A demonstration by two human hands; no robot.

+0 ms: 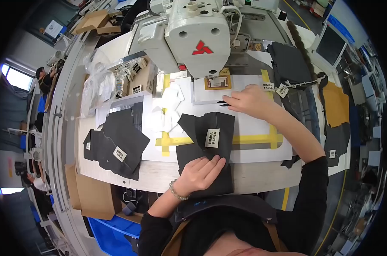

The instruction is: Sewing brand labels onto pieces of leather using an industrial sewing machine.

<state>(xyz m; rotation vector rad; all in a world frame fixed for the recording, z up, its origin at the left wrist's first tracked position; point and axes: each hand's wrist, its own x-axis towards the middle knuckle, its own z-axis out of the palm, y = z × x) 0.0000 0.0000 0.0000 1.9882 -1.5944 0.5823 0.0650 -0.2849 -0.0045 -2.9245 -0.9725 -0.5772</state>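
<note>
A dark grey fabric piece (193,149) with a cream label (212,138) sewn on it lies in front of me, hanging toward the table's near edge. My left hand (200,174) rests on its lower part, fingers stretched flat over the cloth. Farther right, my right hand (249,101) is closed on small thread snips (223,103); two dark pointed tips stick out to the left and the rest is hidden in the fingers. That hand hovers over the white work plate, just below the machine's clamp frame (219,82).
The sewing machine head (197,36) stands at the back centre. Left are a box of labels (148,77), white scraps (170,106) and stacked labelled dark pieces (121,145). Dark folded cloth (289,64) lies right. Yellow tape (257,139) crosses the plate. A blue bin (112,234) stands below.
</note>
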